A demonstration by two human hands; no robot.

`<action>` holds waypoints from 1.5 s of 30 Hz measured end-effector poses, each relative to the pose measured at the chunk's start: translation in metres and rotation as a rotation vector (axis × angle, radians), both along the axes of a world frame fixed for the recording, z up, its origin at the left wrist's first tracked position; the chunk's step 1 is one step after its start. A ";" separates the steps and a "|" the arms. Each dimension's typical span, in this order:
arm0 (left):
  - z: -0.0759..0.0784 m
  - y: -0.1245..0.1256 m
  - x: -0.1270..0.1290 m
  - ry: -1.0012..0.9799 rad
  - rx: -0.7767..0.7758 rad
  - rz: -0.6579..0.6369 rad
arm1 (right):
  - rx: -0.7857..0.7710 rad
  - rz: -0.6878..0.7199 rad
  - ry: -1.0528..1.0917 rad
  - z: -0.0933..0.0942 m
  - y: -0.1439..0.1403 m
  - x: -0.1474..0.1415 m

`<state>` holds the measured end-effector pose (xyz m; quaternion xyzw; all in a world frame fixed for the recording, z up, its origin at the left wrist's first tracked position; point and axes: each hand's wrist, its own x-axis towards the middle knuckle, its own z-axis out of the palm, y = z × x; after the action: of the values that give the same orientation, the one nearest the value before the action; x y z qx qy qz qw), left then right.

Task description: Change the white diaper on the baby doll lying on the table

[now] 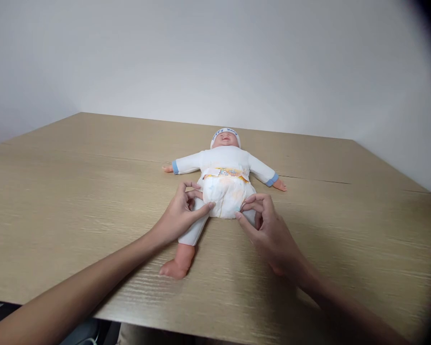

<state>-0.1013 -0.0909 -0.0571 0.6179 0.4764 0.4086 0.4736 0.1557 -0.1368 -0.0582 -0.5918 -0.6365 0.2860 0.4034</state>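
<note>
A baby doll (224,155) in a white outfit with blue cuffs lies on its back, head away from me and arms spread. Around its hips is a white diaper (224,194), with a patterned orange and yellow waistband across the belly. My left hand (187,206) pinches the diaper's left leg edge between thumb and fingers. On the other side, my right hand (260,220) has its thumb and fingertips closed on the right leg edge. The doll's left-side foot (177,262) is bare; my right hand and forearm mostly cover the other leg.
The doll rests on a wide wood-grain table (93,206), which has thin seams running across it. A pale wall (215,62) stands behind the table's far edge. Dark items, partly cut off, show below the near edge at the lower left.
</note>
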 end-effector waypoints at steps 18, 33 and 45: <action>0.013 -0.002 0.003 0.277 0.107 -0.106 | 0.023 -0.002 -0.168 0.005 0.001 0.002; 0.006 0.012 -0.006 0.040 -0.069 -0.186 | -0.300 0.117 0.241 0.012 0.011 0.015; 0.002 0.015 -0.009 0.095 0.012 -0.183 | 0.088 0.009 -0.192 0.003 -0.001 0.005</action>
<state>-0.1106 -0.0757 -0.0553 0.6803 0.4376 0.3368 0.4820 0.1607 -0.1381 -0.0550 -0.5955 -0.6867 0.2015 0.3650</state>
